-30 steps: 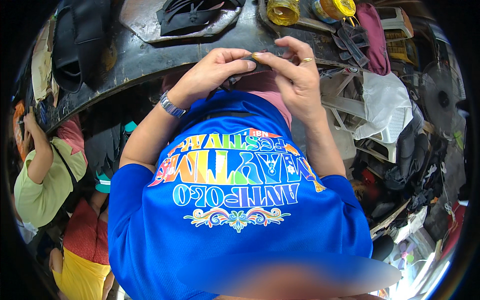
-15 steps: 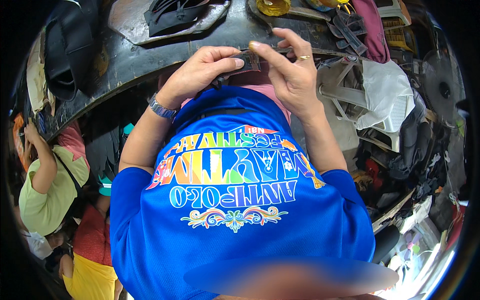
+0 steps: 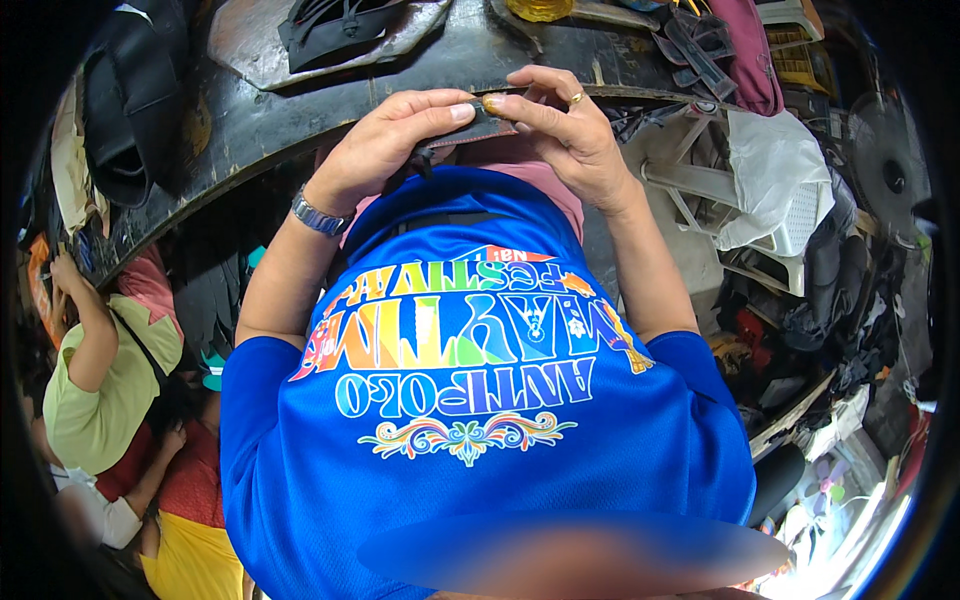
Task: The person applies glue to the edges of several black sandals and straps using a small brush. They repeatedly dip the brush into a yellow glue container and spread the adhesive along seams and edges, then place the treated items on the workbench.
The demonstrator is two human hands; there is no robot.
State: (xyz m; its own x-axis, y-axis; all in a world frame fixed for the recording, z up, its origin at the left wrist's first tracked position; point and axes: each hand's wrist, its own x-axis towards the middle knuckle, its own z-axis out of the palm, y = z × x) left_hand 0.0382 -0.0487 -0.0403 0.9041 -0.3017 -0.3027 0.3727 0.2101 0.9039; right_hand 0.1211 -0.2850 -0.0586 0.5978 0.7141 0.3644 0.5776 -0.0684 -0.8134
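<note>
Close to the table's front edge, my left hand [image 3: 395, 143] pinches the left part of a dark, flat leather-like piece [image 3: 472, 132] with stitching along its edge. A thin black cord or strap end hangs below it. My right hand [image 3: 575, 140] is closed at the piece's other end, thumb and index finger against its top face; the stained yellow-brown fingertip lies near my left thumb. Its remaining fingers curl behind and are partly hidden. On the table, a grey many-sided slab [image 3: 240, 50] bears black strapped pieces [image 3: 335, 35].
The dark table [image 3: 255, 125] curves across the front. Toward its right lie a yellow container [image 3: 540, 8], dark straps [image 3: 690, 55] and a maroon cloth [image 3: 757, 60]. A white stool [image 3: 785, 220] and a fan [image 3: 890, 170] stand right. Other people [image 3: 110, 380] are at left.
My right hand has come down and left, its index finger going from raised above the piece to pressing on it. My left hand has kept its hold.
</note>
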